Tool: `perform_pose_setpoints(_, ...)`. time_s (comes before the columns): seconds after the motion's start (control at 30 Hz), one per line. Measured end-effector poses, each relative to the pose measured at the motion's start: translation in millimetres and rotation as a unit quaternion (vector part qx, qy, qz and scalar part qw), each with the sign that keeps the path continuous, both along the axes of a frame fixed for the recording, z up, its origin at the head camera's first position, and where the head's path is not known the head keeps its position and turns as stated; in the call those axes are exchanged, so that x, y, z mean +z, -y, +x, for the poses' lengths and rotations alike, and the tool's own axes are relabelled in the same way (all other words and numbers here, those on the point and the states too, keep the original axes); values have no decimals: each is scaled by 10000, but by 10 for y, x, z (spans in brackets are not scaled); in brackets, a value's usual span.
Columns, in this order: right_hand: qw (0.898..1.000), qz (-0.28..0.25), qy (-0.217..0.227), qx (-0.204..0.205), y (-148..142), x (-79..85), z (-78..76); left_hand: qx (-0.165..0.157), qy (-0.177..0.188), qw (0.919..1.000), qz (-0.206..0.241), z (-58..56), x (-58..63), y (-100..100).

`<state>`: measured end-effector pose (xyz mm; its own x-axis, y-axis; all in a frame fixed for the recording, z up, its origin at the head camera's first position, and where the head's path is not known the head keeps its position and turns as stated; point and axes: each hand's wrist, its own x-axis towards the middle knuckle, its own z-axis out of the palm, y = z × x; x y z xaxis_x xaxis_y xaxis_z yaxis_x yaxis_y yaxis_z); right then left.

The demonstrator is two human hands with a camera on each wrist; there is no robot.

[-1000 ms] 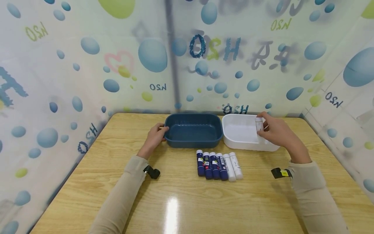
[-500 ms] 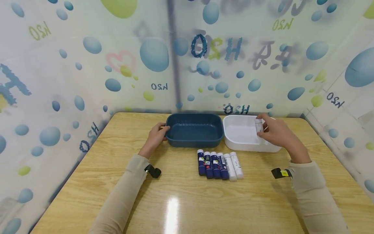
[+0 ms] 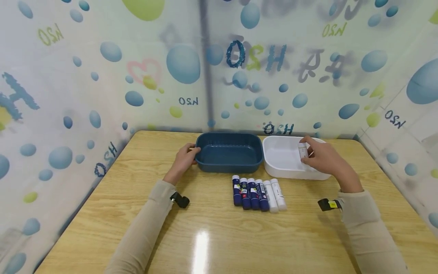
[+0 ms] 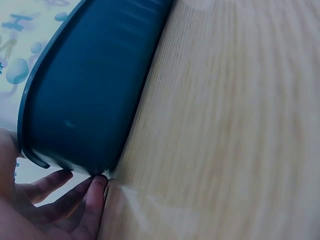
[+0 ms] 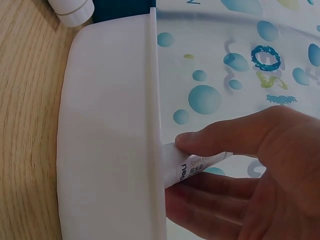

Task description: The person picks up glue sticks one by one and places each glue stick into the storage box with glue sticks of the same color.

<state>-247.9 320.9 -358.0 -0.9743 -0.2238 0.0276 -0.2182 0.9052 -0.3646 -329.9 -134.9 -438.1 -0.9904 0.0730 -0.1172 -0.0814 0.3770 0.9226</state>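
Observation:
My right hand pinches a white glue stick between thumb and fingers, upright inside the white tray. In the right wrist view the tray's wall hides the lower part of that stick. At the left end of the dark blue tray, my left hand grips the rim, thumb on top. The left wrist view has its fingertips against the tray's outer end wall. In front of the trays lie several blue glue sticks beside two white glue sticks.
Both trays stand side by side near the back of the wooden table. Behind them rises a curtain printed with blue and green drops. A black wrist camera sits on the left cuff, another camera on the right.
My right hand has lowered the white glue stick slightly in the white tray. The left hand keeps its place on the blue tray; the whole head view has shifted a little.

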Motion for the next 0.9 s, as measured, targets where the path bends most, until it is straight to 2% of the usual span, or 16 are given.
perform_pose_setpoints(0.6,10000,40,-2,-91,31,13,19,-41,46,10000,-22,6,-2,15)
perform_pose_setpoints(0.9,9999,66,86,67,97,-25,16,-101,-164,9998,5,4,-41,11)
